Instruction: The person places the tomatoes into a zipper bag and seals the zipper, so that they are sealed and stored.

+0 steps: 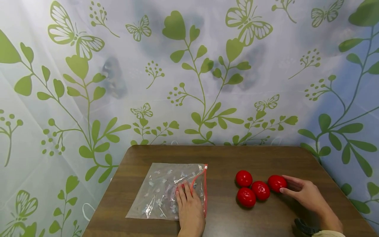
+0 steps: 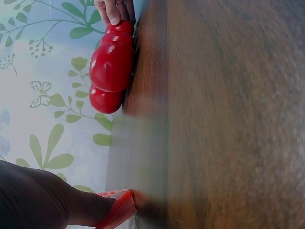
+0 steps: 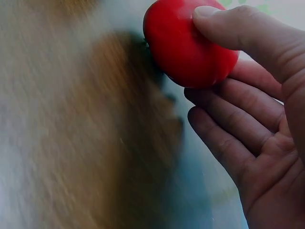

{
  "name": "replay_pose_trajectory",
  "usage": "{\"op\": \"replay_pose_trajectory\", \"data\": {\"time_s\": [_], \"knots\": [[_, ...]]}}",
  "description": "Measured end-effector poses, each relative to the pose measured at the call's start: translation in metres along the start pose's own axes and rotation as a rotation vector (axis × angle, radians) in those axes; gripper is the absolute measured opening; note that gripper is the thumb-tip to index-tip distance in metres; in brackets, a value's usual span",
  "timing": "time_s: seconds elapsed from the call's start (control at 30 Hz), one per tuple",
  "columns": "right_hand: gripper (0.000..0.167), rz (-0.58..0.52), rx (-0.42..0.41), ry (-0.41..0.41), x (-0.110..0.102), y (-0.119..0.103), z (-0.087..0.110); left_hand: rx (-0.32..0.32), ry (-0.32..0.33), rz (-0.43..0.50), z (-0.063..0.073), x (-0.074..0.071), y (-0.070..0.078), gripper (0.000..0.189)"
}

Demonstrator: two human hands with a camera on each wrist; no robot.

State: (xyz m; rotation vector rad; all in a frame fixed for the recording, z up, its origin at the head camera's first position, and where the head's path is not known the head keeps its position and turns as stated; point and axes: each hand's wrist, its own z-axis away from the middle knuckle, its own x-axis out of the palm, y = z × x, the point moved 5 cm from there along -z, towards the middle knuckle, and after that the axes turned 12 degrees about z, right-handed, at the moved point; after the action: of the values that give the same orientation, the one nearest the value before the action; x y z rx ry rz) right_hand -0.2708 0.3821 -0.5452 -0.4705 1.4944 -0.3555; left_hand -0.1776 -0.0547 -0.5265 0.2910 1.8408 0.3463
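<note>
Nearest, a pale sleeve (image 1: pixel 328 233) and a dark band (image 1: pixel 305 227) sat at the right wrist, the forearm slanting forward and to the left. The left hand (image 1: pixel 189 207) lay back-up, its fingers straight and side by side, pointing away from the body – it rested at the mouth of a clear plastic bag (image 1: pixel 157 184), near the red edge strip (image 1: pixel 205 194); whether the fingertips were over or under the film I could not tell. The bag lay flat on the left of the table (image 1: pixel 219 217), printed with small pale shapes.

The right hand (image 1: pixel 305 194) held a red tomato (image 1: pixel 277 183) from its right side, thumb on the near face and fingers behind – in the right wrist view the lower fingers reached out loosely below it. Whether that fruit touched the table was unclear. Just to its left sat three other tomatoes (image 1: pixel 246 197), clustered close together.

Beyond the table's far edge hung a pale cloth (image 1: pixel 165 112), patterned with green leaves and butterflies.
</note>
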Motion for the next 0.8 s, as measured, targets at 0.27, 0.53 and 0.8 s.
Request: {"op": "replay_pose_trajectory", "data": {"time_s": [0.27,0.53,0.8], "knots": [[0.076,0.044,0.018,0.016,-0.011,0.002,0.015,0.004,-0.006,-0.003,0.001,-0.001,-0.001,0.095],[0.081,0.031,0.069,0.009,-0.024,-0.01,0.035,-0.002,-0.024,-0.003,0.0,0.0,-0.001,0.101],[0.081,0.028,0.072,0.023,-0.037,-0.036,0.052,-0.001,-0.016,-0.003,0.0,0.001,0.0,0.097]]}}
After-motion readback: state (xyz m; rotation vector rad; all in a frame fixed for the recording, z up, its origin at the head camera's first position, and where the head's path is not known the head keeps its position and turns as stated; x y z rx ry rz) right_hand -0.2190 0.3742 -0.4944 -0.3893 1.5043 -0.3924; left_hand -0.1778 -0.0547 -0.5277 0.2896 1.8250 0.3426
